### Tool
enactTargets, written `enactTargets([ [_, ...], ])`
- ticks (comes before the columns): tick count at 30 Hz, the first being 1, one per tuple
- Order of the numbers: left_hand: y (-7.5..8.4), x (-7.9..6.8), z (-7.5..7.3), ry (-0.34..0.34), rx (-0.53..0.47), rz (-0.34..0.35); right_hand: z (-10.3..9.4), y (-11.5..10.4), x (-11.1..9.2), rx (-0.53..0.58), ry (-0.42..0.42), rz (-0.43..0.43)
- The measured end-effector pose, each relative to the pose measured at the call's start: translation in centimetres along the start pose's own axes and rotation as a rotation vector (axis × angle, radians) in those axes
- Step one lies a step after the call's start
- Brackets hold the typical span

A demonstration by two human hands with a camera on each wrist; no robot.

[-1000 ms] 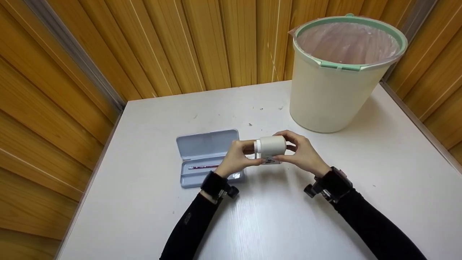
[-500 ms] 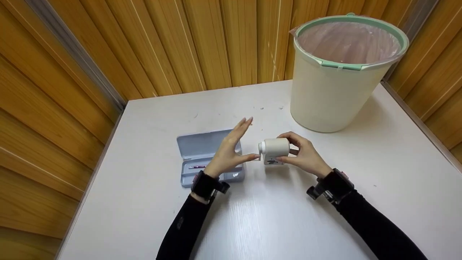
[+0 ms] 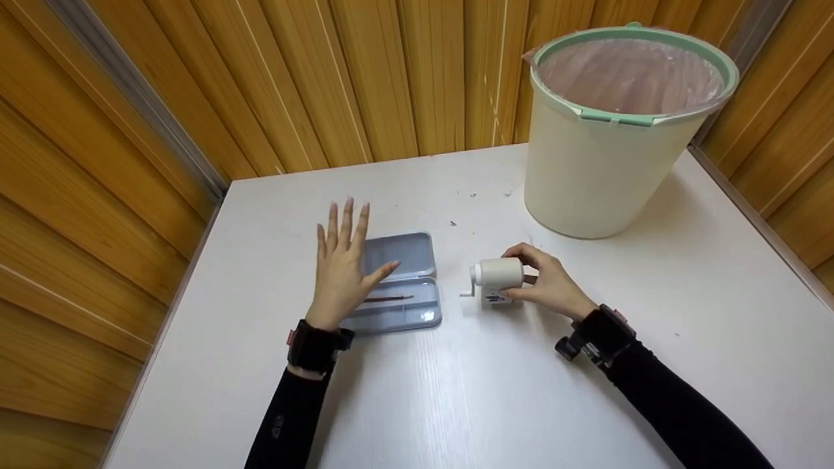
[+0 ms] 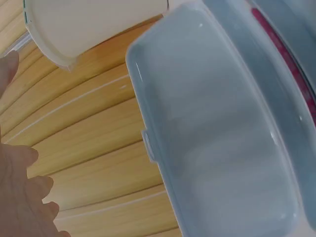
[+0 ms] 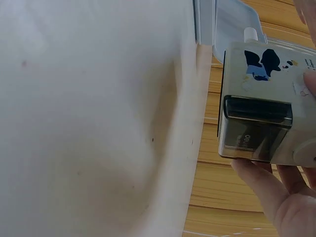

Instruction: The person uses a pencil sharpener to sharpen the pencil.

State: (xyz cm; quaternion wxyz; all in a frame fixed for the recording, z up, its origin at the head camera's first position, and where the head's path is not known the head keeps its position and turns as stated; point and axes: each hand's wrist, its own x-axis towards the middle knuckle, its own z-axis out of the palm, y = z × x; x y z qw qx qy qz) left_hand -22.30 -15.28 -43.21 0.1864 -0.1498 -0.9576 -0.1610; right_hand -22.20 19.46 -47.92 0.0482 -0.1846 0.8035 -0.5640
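Note:
A cream crank pencil sharpener is in my right hand, thumb on the near side and fingers around the far side. Its white crank points left in the head view. Up close in the right wrist view, the sharpener shows a dark cartoon print and a smoky clear shavings drawer. My left hand is spread with straight fingers above the left part of an open blue pencil case, holding nothing. A dark red pencil lies in the case, partly hidden behind that hand.
A tall cream bin with a green rim and a clear pinkish liner stands at the back right of the white table. Small bits of debris lie behind the sharpener. Wood-panelled walls border the table.
My left hand has let go of the sharpener and moved left over the pencil case, fingers spreading. The right hand still holds the sharpener, slightly nearer to me, its crank now in sight.

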Motion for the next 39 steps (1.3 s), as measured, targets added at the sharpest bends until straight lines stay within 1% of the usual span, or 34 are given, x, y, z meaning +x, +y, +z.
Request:
enactTargets([
  [2,-1.1,-0.4,-0.1,-0.017,0.022,-0.054,0.0,0.1,0.0,0.0,-0.011,0.011],
  [5,-2.5,-0.9,-0.2,-0.042,0.038,-0.118,0.0,0.4,0.0,-0.003,-0.025,0.018],
  [7,-3.1,-1.2,-0.2,-0.057,0.034,-0.151,0.0,0.7,-0.1,-0.004,-0.031,0.019],
  [10,-3.8,-1.6,-0.3,-0.071,0.03,-0.181,0.0,1.0,0.0,0.0,-0.037,0.02],
  [13,-4.2,-1.8,-0.4,-0.082,0.025,-0.194,0.0,1.4,0.0,-0.001,-0.043,0.02],
  [19,-4.4,-1.8,-0.8,-0.114,0.0,-0.212,-0.1,1.7,0.0,-0.077,-0.054,0.03],
  [23,-4.4,-1.8,-1.0,-0.129,-0.014,-0.215,-0.3,1.4,0.0,-0.125,-0.082,0.042],
  [27,-4.3,-1.8,-1.1,-0.123,-0.01,-0.211,-1.0,0.5,0.0,-0.229,-0.143,0.032],
  [30,-4.3,-1.8,-1.3,-0.115,-0.006,-0.209,-1.8,-0.5,0.0,-0.311,-0.157,0.018],
  [31,-4.3,-1.8,-1.4,-0.112,-0.001,-0.206,-2.1,-0.9,0.0,-0.336,-0.151,0.014],
  [33,-4.2,-1.8,-1.4,-0.109,-0.003,-0.205,-2.6,-2.0,-0.1,-0.395,-0.114,0.003],
  [36,-4.1,-1.8,-1.5,-0.098,-0.006,-0.2,-3.1,-3.5,-0.2,-0.504,-0.02,-0.015],
  [39,-4.1,-1.8,-1.5,-0.073,-0.015,-0.193,-3.2,-4.3,-0.2,-0.658,0.079,-0.027],
])
